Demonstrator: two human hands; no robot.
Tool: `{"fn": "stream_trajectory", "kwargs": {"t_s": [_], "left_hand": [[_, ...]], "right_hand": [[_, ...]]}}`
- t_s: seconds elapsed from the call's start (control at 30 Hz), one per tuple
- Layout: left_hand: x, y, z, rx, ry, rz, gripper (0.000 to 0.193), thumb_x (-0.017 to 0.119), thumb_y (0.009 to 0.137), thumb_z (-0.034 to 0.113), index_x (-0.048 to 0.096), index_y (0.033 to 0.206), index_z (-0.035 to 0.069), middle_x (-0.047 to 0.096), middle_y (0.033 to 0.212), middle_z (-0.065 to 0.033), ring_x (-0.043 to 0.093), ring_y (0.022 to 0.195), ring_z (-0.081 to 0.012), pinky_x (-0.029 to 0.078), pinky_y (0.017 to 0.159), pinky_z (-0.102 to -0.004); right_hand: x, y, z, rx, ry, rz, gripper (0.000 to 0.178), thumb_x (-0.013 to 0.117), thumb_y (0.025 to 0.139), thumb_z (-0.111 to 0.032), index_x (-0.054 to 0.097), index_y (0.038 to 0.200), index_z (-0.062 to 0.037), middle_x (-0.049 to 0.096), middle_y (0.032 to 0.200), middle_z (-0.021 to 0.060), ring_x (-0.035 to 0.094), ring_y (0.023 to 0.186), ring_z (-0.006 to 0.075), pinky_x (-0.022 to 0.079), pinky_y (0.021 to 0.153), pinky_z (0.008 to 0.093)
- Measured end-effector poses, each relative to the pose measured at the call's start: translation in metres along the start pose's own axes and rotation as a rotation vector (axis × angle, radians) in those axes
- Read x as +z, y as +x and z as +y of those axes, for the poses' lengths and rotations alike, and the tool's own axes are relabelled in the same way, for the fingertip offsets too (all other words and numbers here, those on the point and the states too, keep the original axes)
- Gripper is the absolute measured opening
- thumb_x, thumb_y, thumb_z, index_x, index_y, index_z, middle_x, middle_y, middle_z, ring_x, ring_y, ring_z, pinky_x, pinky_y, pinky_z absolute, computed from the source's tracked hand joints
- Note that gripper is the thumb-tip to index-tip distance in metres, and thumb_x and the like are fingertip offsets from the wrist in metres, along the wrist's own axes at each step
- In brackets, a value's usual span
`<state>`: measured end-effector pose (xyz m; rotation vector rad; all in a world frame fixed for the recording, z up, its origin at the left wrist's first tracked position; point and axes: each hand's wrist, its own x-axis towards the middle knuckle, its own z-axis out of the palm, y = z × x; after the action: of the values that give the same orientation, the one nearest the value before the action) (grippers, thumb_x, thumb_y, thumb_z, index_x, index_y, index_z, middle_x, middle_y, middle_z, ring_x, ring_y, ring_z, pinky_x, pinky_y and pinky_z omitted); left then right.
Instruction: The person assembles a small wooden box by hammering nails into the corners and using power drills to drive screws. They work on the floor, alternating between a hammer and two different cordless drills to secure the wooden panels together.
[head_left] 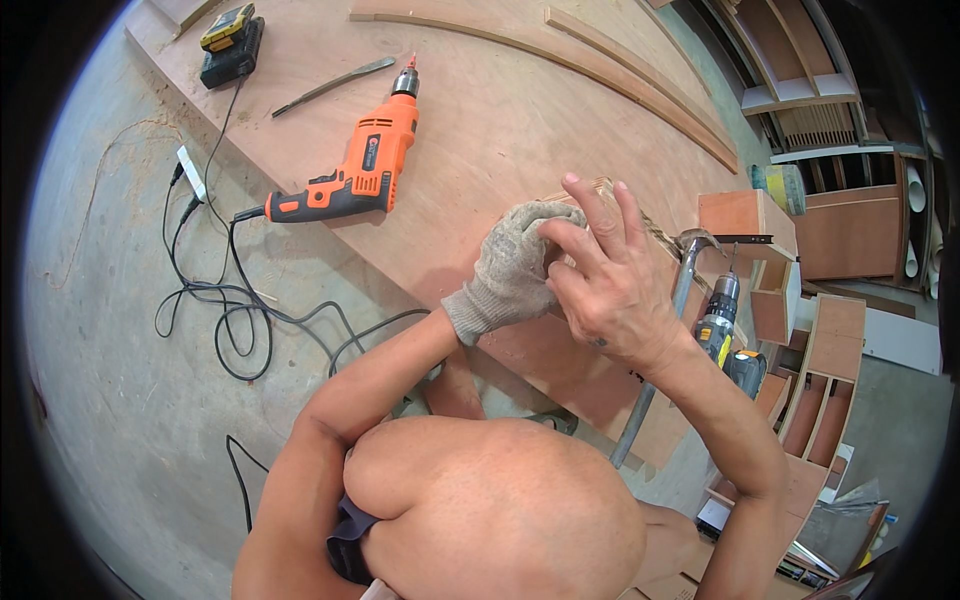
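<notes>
My left hand [520, 262], in a grey knitted glove, is curled above the wooden workbench. My bare right hand [615, 285] meets it, thumb and index finger drawn together at the glove, the other fingers raised. Whatever lies between the hands is hidden. Behind them shows the layered edge of some wooden pieces [655, 232]. Close to my right wrist lies a claw hammer [686, 270] with a metal handle, and past it a cordless drill [716, 322]. An orange corded drill [362, 160] rests on the bench to the left.
A flat metal tool [335, 86] and a charger with a yellow battery [230, 45] lie at the bench's far left. Long wooden strips [560, 62] line its far side. Black cables [250, 312] and a white power strip [191, 172] are on the floor. Wooden frames [825, 385] stand right.
</notes>
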<state>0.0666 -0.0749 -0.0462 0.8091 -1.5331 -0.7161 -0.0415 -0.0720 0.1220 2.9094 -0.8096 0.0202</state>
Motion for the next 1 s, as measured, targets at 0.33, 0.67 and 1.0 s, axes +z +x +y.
{"fn": "stream_trajectory", "kwargs": {"t_s": [0.33, 0.67, 1.0], "left_hand": [[-0.007, 0.003, 0.012, -0.044, -0.089, 0.035, 0.061, 0.087, 0.071, 0.019, 0.061, 0.125, 0.008, 0.062, 0.131, -0.0140, 0.059, 0.121, -0.0355, 0.047, 0.106, -0.0467], [-0.005, 0.004, 0.012, 0.015, -0.021, 0.089, 0.064, 0.085, 0.064, 0.007, 0.063, 0.124, 0.005, 0.065, 0.127, -0.0133, 0.063, 0.117, -0.0333, 0.052, 0.101, -0.0424], [-0.005, 0.007, 0.013, 0.009, -0.004, 0.075, 0.063, 0.084, 0.063, 0.007, 0.063, 0.123, 0.006, 0.065, 0.127, -0.0138, 0.062, 0.119, -0.0342, 0.052, 0.102, -0.0432]], "right_hand": [[-0.018, -0.003, 0.005, 0.032, 0.282, 0.218, 0.018, 0.074, 0.076, -0.013, 0.060, 0.070, -0.0036, 0.062, 0.131, 0.0121, 0.047, 0.141, 0.0391, 0.033, 0.115, 0.0648], [-0.126, -0.213, 0.054, 1.050, 0.053, -0.461, 0.064, 0.075, 0.080, 0.000, 0.052, 0.140, -0.0005, 0.060, 0.136, 0.0229, 0.054, 0.132, 0.0402, 0.040, 0.113, 0.0416], [-0.034, -0.249, 0.027, 1.140, 0.161, -0.148, 0.094, 0.081, 0.072, 0.001, 0.035, 0.154, -0.0018, 0.062, 0.131, 0.0264, 0.060, 0.123, 0.0416, 0.048, 0.104, 0.0434]]}}
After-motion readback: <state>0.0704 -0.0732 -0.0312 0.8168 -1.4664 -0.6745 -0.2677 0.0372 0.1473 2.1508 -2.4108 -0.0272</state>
